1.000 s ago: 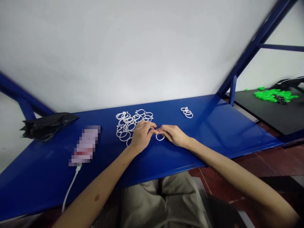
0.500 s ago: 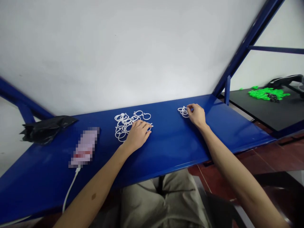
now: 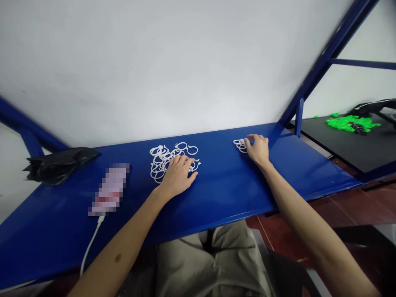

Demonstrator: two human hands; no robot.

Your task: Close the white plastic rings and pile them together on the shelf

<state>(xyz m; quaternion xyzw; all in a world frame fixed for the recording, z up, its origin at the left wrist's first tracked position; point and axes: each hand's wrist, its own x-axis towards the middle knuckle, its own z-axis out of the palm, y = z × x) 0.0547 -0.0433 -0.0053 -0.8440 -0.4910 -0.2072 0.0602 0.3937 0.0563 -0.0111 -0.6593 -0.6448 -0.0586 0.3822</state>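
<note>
A loose heap of white plastic rings [image 3: 161, 159] lies on the blue table [image 3: 222, 189], left of centre. My left hand [image 3: 178, 174] rests on the heap's right side, fingers stretched flat over the rings and thumb out; no ring shows in its grasp. A small cluster of white rings [image 3: 240, 144] lies farther right. My right hand [image 3: 258, 149] sits just right of that cluster, fingers spread, fingertips touching it and holding nothing.
A blurred-out flat device [image 3: 109, 189] with a white cable [image 3: 91, 243] lies on the left. A crumpled black bag [image 3: 57, 163] sits at the far left. A blue frame post [image 3: 298, 117] stands at the right, with green pieces [image 3: 349, 123] on a black table beyond.
A second ago both hands held one ring together at the centre. My right hand has since moved right to the small cluster and opened; my left hand has settled onto the big heap.
</note>
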